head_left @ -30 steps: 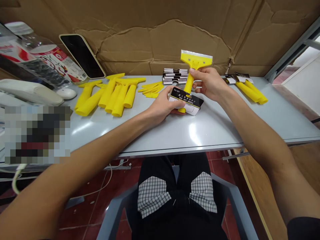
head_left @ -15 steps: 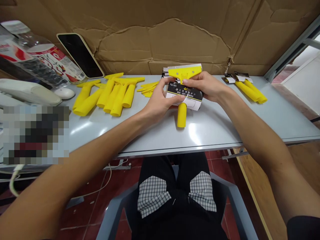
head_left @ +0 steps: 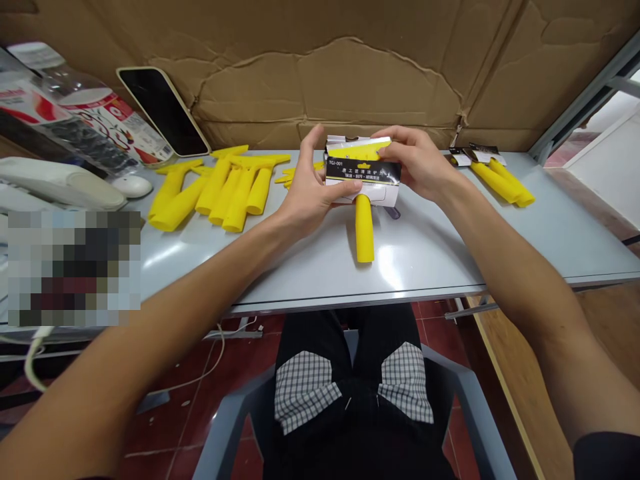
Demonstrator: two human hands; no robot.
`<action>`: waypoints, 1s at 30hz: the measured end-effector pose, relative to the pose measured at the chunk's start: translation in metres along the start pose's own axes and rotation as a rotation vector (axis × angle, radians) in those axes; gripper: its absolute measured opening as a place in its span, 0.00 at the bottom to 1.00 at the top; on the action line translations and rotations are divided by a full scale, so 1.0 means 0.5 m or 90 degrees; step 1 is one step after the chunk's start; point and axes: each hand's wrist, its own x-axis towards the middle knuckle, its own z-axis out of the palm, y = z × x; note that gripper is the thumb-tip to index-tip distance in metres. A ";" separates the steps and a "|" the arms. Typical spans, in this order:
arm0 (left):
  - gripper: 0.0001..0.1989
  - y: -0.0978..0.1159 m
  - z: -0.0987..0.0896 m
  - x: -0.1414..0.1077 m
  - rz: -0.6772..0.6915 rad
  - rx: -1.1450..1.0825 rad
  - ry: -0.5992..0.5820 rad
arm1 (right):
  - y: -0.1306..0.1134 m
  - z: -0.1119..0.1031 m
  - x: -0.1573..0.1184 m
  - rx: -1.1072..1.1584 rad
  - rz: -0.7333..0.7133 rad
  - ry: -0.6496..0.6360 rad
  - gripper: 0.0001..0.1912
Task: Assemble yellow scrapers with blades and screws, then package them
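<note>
A yellow scraper (head_left: 365, 230) points its handle toward me at the middle of the table, with its head partly covered by a black-and-white printed card (head_left: 364, 175). My left hand (head_left: 309, 190) grips the card's left side, thumb on its front and index finger raised. On the right, my right hand (head_left: 413, 160) holds the scraper head and the card's upper right with bent fingers. Several yellow scraper pieces (head_left: 235, 190) lie to the left. Two carded yellow scrapers (head_left: 500, 180) rest at the right. Small yellow parts (head_left: 287, 176) are partly hidden behind my left hand.
A phone (head_left: 163, 110) leans against the cardboard (head_left: 375, 80) at the back. Bottles (head_left: 107, 120), a white mouse (head_left: 131, 187) and a white device (head_left: 60, 181) occupy the left of the grey table (head_left: 310, 280). A small dark object (head_left: 393, 212) lies beneath the card.
The scraper's head has slipped down behind the card's black top, and its handle sticks out farther toward me. My left index finger has lifted, and my right hand has shifted slightly.
</note>
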 end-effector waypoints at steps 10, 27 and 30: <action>0.32 0.013 0.006 -0.004 0.009 0.062 0.077 | -0.021 0.006 -0.018 -0.039 0.079 -0.033 0.24; 0.20 -0.003 -0.071 0.035 -0.040 0.305 -0.008 | -0.010 -0.037 -0.003 -0.529 -0.010 -0.087 0.09; 0.18 -0.008 -0.071 0.036 -0.027 0.330 -0.010 | -0.002 -0.055 0.007 -0.649 -0.024 -0.102 0.02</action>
